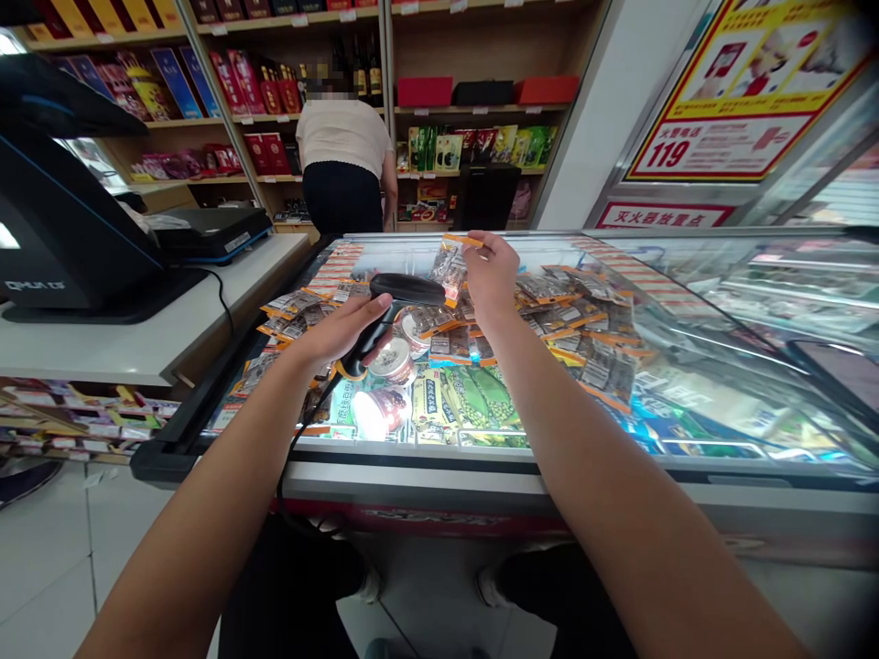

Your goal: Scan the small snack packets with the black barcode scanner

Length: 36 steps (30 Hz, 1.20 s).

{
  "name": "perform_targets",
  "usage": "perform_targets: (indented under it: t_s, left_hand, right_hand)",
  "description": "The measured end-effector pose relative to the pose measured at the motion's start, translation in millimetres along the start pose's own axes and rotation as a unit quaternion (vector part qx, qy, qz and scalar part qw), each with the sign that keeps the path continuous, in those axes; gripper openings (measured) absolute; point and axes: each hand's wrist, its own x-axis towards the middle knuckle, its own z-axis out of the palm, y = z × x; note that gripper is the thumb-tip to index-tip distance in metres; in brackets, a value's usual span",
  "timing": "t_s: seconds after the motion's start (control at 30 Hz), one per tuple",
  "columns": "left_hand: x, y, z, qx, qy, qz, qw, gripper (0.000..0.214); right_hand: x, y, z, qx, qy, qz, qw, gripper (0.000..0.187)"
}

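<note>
My left hand is wrapped round the grip of a black barcode scanner with an orange-edged handle and a trailing cable. In front of the scanner's head, my right hand pinches a small clear snack packet with orange ends by its upper right edge. A reddish light falls on the packet's lower part. Many similar orange-edged packets lie spread on the glass top of a chest freezer, below and on both sides of my hands.
Under the glass are round tubs and green bags. To the left stands a counter with a black till and a scale. Another person bends at the shelves behind. A phone lies at the right.
</note>
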Motion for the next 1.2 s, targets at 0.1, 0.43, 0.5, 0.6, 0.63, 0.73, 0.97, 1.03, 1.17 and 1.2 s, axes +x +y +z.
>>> perform_targets:
  t_s: [0.1, 0.43, 0.5, 0.6, 0.63, 0.73, 0.97, 1.03, 1.17, 1.2]
  left_hand:
    - [1, -1, -0.4, -0.014, 0.008, -0.004, 1.0, 0.059]
    - [2, 2, 0.4, -0.029, 0.066, 0.026, 0.997, 0.059]
    - [3, 6, -0.6, -0.067, 0.119, 0.042, 0.99, 0.057]
    - [5, 14, -5.5, -0.128, 0.215, 0.054, 0.967, 0.056]
    - [5, 16, -7.9, -0.145, 0.242, 0.057, 0.958, 0.057]
    - [4, 22, -15.4, -0.18, 0.28, 0.09, 0.938, 0.06]
    - [-6, 24, -25.2, -0.233, 0.294, 0.208, 0.903, 0.055]
    - [-8, 25, -25.4, -0.243, 0.303, 0.225, 0.894, 0.056]
    - [-12, 37, -29.3, -0.25, 0.314, 0.246, 0.882, 0.055]
    - [-15, 41, -31.9, -0.251, 0.326, 0.252, 0.876, 0.056]
  right_hand:
    - [-1, -6, -4, 0.052, 0.032, 0.059, 0.996, 0.039]
    - [6, -1, -27, -0.052, -0.002, 0.044, 0.998, 0.041]
    - [8, 1, -40, -0.109, -0.035, 0.067, 0.991, 0.042]
    - [4, -3, -51, -0.225, -0.053, 0.078, 0.97, 0.048]
    - [1, -7, -49, -0.255, -0.048, 0.061, 0.964, 0.049]
    - [-19, -27, -24, -0.25, -0.07, -0.036, 0.965, 0.044]
    - [-93, -76, 57, -0.062, -0.32, -0.159, 0.932, 0.042]
    - [-100, -77, 71, -0.04, -0.31, -0.177, 0.933, 0.045]
    - [-86, -74, 101, -0.033, -0.3, -0.17, 0.938, 0.054]
    - [-79, -74, 110, -0.044, -0.306, -0.161, 0.937, 0.057]
